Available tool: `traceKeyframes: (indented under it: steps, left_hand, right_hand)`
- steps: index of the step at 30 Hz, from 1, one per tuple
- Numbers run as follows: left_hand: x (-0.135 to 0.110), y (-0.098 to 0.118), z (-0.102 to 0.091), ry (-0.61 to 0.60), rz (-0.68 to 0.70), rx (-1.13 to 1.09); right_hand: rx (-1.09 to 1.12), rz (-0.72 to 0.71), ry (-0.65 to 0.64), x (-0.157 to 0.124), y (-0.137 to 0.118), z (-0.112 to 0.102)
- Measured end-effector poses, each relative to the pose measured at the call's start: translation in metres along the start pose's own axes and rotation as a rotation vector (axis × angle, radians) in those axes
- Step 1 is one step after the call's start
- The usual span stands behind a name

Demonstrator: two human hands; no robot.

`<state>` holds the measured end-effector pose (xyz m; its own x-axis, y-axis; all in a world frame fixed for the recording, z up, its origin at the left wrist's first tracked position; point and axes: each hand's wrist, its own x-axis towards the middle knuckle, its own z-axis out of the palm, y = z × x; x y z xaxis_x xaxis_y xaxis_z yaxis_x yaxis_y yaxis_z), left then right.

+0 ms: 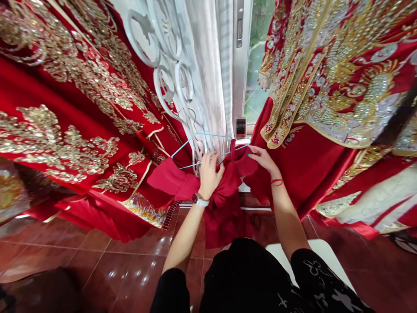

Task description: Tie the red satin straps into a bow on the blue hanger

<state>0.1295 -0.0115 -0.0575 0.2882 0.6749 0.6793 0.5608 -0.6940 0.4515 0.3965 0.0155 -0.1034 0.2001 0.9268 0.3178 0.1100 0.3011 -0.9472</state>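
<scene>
A plain red dress with a gathered front and flared shoulder pieces hangs in front of me on a thin light-blue wire hanger. My left hand is at the middle of the neckline, its fingers bent over the fabric edge beside the hanger's lower bar. At the right shoulder, my right hand pinches the fabric close to the hanger's end. One strap loops over the hanger's right part; the left shoulder piece spreads out below the other end. The fingertips of my left hand are partly hidden.
Red garments with gold sequins hang on the left. Beaded red and gold garments hang on the right. A white scrollwork panel, a pale curtain and a window frame stand behind. A white seat is near my right arm, above a red tiled floor.
</scene>
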Motion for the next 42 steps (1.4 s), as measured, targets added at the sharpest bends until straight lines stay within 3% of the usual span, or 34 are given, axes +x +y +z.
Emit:
traceKeyframes:
  steps: [4, 7, 12, 15, 24, 32, 35, 39, 42]
  left_hand:
    - [0.046, -0.005, 0.046, -0.184, -0.083, -0.238]
    - [0.062, -0.011, 0.066, -0.227, -0.214, -0.277]
    - [0.057, -0.007, 0.07, -0.176, -0.275, -0.153]
    - [0.054, 0.003, 0.066, -0.187, -0.273, -0.1]
    - [0.061, 0.015, 0.056, -0.284, -0.24, -0.089]
    - [0.071, 0.02, 0.051, -0.363, -0.159, -0.025]
    - [0.07, 0.022, 0.05, -0.387, -0.159, 0.023]
    - [0.065, 0.017, 0.055, -0.336, -0.176, -0.146]
    - [0.063, 0.008, 0.057, -0.307, -0.175, -0.374]
  right_hand:
    - [-0.044, -0.009, 0.126, -0.006, 0.002, -0.003]
    - [-0.115, -0.045, 0.236, -0.006, 0.002, -0.008]
    - [-0.155, -0.159, 0.416, 0.001, -0.008, -0.017]
    - [-0.168, -0.209, 0.455, 0.009, -0.022, -0.011]
    - [-0.259, -0.381, 0.161, 0.014, -0.068, 0.019]
    - [-0.332, -0.404, 0.231, 0.018, -0.087, 0.035]
    - [-0.381, -0.437, 0.163, 0.016, -0.096, 0.044]
    - [-0.402, -0.392, 0.074, 0.017, -0.098, 0.045]
    - [-0.359, -0.357, -0.085, 0.019, -0.093, 0.036]
